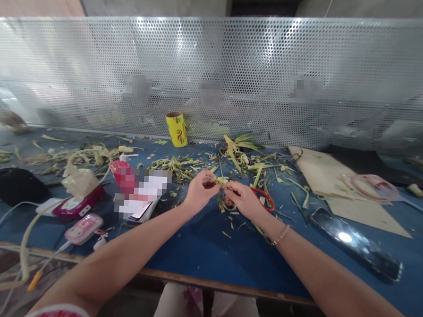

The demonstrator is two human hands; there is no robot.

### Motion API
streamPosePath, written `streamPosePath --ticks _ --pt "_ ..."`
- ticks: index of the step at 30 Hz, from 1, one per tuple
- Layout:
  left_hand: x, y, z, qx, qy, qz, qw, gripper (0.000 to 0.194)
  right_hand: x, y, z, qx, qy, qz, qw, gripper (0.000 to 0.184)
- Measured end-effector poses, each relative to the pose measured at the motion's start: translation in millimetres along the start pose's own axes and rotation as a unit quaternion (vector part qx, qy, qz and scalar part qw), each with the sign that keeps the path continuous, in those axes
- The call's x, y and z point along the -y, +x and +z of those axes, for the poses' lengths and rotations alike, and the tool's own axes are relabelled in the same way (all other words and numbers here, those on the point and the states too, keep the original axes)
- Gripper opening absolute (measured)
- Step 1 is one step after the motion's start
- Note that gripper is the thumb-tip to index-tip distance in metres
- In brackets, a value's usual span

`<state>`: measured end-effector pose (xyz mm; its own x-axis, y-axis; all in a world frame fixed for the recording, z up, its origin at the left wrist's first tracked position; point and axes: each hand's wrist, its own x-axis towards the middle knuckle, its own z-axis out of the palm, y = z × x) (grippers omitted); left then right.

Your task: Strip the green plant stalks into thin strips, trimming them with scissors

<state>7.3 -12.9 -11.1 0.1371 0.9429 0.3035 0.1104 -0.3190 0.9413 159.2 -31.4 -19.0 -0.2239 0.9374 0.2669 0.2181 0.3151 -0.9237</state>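
Note:
Both hands meet over the middle of the blue table [199, 252]. Between my fingertips is a small woven piece of yellow-green plant strips [220, 180]. My left hand [200, 192] pinches it from the left, thumb and forefinger together. From the other side, my right hand [240, 198] grips it with the thumb and fingers closed. Loose strip ends stick up above the piece and some hang below it. Part of a red ring-shaped object [269, 201] shows behind my right wrist. Cut leaf scraps [177, 168] lie around and behind the hands.
A yellow roll [177, 130] stands near the perforated metal screen [216, 59]. At left are papers [153, 188], a pink device [84, 228], a magenta power strip [79, 203] and cables. Right of me lie a phone [356, 244], brown card [320, 171] and a clear-pink fan-shaped object [375, 188].

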Motion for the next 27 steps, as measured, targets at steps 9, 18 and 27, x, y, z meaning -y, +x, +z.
streamPosePath --ticks 9,18,27 --pt "0 5 -4.4 0.005 -0.009 -0.019 1.0 0.025 -5 4 -9 -0.025 -0.064 0.004 0.998 0.023" --pt "0 2 -1.5 0.063 -0.028 -0.014 0.998 0.026 -10 8 -9 -0.098 -0.07 -0.06 0.991 0.022" --pt "1 2 0.0 0.07 -0.063 -0.043 0.995 0.029 -7 3 -5 -0.127 -0.12 -0.117 0.978 0.014"
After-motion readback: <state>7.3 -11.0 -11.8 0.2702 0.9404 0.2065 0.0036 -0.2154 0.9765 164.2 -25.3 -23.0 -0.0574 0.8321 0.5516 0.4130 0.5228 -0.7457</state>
